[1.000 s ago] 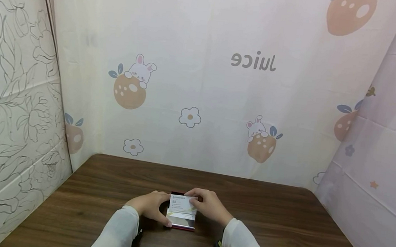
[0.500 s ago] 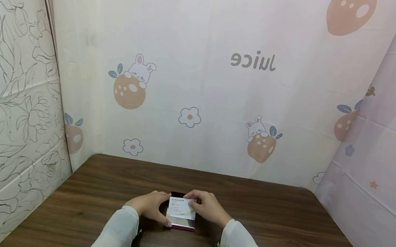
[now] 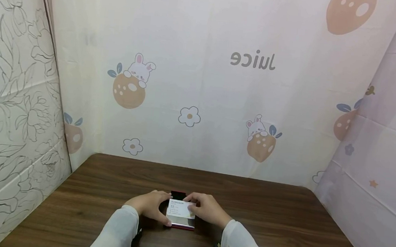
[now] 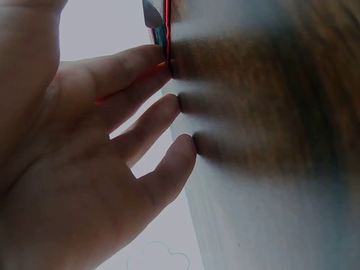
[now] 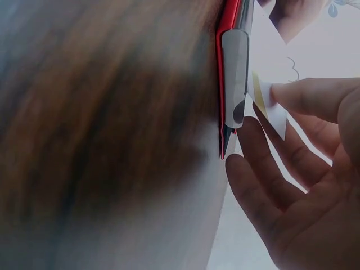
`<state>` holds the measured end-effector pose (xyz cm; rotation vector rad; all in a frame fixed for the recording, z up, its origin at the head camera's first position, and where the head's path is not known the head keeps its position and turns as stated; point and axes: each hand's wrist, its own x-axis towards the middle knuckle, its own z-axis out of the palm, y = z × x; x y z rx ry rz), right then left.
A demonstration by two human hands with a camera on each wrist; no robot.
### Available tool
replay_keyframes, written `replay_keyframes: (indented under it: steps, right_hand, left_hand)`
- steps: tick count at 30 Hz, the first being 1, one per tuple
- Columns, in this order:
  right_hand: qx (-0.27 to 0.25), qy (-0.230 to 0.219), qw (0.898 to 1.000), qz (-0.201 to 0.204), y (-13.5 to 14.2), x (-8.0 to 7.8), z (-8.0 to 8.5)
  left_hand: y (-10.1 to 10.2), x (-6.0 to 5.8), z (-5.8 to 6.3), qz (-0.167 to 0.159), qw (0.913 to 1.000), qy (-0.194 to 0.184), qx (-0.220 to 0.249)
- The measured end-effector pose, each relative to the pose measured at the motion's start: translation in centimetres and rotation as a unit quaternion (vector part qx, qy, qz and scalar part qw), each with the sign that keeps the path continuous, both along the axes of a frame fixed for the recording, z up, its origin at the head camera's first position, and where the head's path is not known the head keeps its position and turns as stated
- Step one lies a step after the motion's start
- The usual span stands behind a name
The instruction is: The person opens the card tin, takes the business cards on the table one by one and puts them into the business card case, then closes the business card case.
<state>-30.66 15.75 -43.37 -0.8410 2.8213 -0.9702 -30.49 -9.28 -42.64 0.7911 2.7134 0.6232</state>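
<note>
In the head view a business card holder (image 3: 180,221) lies on the table, its lid folded back and its metal part shiny. The right wrist view shows its red cover (image 5: 227,22) edge-on. My left hand (image 3: 149,206) grips the holder's left side, thumb at the near corner and index finger at the far end. In the left wrist view the other fingertips (image 4: 187,143) touch the table. My right hand (image 3: 209,209) pinches a white printed business card (image 3: 177,208) by its right side, over the holder. In the right wrist view the card is tilted away from the metal.
A dark wood-grain table (image 3: 274,224) surrounds the hands. Behind it hangs a pale printed curtain (image 3: 196,147), and printed sheets close off the left (image 3: 16,96) and right (image 3: 375,154) sides.
The business card has come toward me over the holder, baring more of the black far part. My right hand has shifted slightly nearer with it. My left hand stays in place.
</note>
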Motion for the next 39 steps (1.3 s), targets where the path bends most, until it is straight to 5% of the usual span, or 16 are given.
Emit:
replay_keyframes:
  steps: [18,39]
  right_hand:
    - [0.041,-0.011,0.997,0.071,0.45,0.37,0.06]
    - [0.057,0.018,0.994,0.094,0.33,-0.04,-0.19]
  left_hand:
    - [-0.13,0.05,-0.1,0.002,0.9999,-0.01,0.007]
    - [-0.21,0.07,-0.08,0.005,0.9999,-0.009,0.011]
